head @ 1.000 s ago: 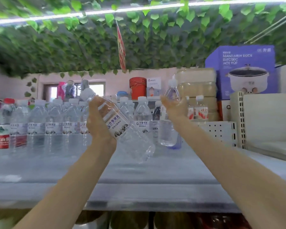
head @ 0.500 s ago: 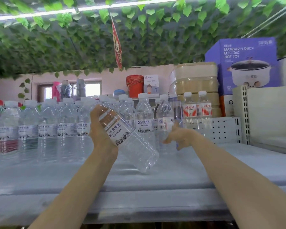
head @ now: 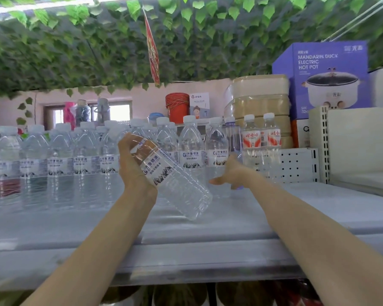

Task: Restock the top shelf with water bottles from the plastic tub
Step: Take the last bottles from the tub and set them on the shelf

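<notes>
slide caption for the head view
Left hand holds a tilted water bottle over the top shelf; right hand reaches the standing bottles.

Green leaf vines [head: 97, 51] cover ceiling; red banner [head: 153, 56] hangs among them. Purple hot pot box [head: 323, 80] at right, stack of beige wrapped packs [head: 259, 102] just left of it. Further left: stacked red buckets [head: 177, 106], small white carton [head: 199, 104]. Window [head: 119, 112] in pink wall, flasks [head: 82, 112] before it. White perforated panel [head: 296, 165] below box.

A small shop: a metal shelf [head: 186, 250] holds rows of bottles [head: 60, 160], with a boxed hot pot [head: 327, 80] and a hanging red sign [head: 152, 51].
</notes>
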Motion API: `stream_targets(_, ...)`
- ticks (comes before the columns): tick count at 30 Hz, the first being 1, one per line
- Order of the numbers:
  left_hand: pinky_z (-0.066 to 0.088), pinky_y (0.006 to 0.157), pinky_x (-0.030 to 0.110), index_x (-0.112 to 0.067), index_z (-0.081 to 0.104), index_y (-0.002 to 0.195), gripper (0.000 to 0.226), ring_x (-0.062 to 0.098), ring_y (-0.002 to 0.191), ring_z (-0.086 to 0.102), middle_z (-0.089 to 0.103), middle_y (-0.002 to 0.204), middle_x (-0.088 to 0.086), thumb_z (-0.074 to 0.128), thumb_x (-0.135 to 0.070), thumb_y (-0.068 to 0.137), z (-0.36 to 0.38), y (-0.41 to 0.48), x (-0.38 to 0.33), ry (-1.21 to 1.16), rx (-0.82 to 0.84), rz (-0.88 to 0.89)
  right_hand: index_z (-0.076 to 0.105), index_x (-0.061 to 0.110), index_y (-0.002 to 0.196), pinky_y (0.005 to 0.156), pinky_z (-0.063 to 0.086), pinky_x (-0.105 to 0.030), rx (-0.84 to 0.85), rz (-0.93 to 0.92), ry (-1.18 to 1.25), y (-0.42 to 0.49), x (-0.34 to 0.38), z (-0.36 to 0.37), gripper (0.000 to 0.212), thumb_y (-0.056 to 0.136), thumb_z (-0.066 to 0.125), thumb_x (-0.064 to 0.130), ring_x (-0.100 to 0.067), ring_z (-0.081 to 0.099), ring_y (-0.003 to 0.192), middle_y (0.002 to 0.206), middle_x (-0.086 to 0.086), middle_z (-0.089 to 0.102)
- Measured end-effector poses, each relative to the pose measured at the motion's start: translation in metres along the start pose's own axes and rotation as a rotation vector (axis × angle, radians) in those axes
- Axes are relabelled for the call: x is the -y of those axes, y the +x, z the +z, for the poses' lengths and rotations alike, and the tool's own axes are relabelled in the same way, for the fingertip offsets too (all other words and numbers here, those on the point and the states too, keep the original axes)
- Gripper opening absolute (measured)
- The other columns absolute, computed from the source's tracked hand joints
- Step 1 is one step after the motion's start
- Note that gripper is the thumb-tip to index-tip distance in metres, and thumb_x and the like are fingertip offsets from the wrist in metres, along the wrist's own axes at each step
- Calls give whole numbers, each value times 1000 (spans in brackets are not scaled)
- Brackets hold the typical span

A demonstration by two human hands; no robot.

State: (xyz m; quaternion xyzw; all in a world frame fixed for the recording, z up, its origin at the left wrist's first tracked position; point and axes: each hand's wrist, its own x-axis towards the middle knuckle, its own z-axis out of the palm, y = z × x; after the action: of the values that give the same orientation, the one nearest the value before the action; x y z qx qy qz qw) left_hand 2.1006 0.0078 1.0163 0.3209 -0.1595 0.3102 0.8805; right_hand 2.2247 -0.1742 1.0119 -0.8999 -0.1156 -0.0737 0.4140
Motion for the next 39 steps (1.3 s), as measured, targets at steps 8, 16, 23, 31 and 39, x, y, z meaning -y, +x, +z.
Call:
stream_targets(8, 49, 60, 25, -24, 61, 56, 25, 11, 49, 58, 63, 57, -7, 63, -36, 79, -1, 0, -1, -6, -33, -6, -49, 22, 125, 114, 10, -59, -218, -290, -776, 0, -10, -7, 155, 53, 84, 54, -31, -26, 141, 144, -8, -46)
stream_targets(16, 49, 64, 27, -25, 61, 54, 28, 11, 53, 57, 62, 60, -7, 63, -38, 79, -5, 3, 1, -11, -47, -20, -41, 23, 134, 105, 8, -73, -262, -218, -1037, -6, 3, -3, 144, 58, 74, 65, -32, -24, 141, 148, -7, -41)
stream_targets(23, 49, 54, 20, -24, 57, 65, 25, 7, 51, 58, 62, 59, -10, 58, -41, 83, -5, 0, 0, 101, -1, -23, -47, 23, 122, 105, 5, -71, -256, -182, -1074, 3, 6, 3, 140, 61, 72, 65, -32, -26, 141, 145, -9, -45)
stream_targets(31, 45, 61, 24, -22, 61, 95, 24, 7, 72, 61, 68, 98, -3, 56, -45, 87, 22, -20, -18, 536, -9, 104, -20, 18, 149, 111, -3, -63, -338, -236, -634, -26, 18, -10, 72, 101, 29, 42, -36, -21, 142, 153, -8, -31)
stream_targets(39, 49, 58, 21, -20, 63, 94, 29, 4, 70, 64, 68, 88, -8, 51, -46, 91, 68, -45, -33, 598, 126, 124, 21, 28, 144, 102, 39, -30, 137, -618, -1, -155, 43, -9, 90, 73, 64, 64, -10, 51, 119, 136, 9, 50)
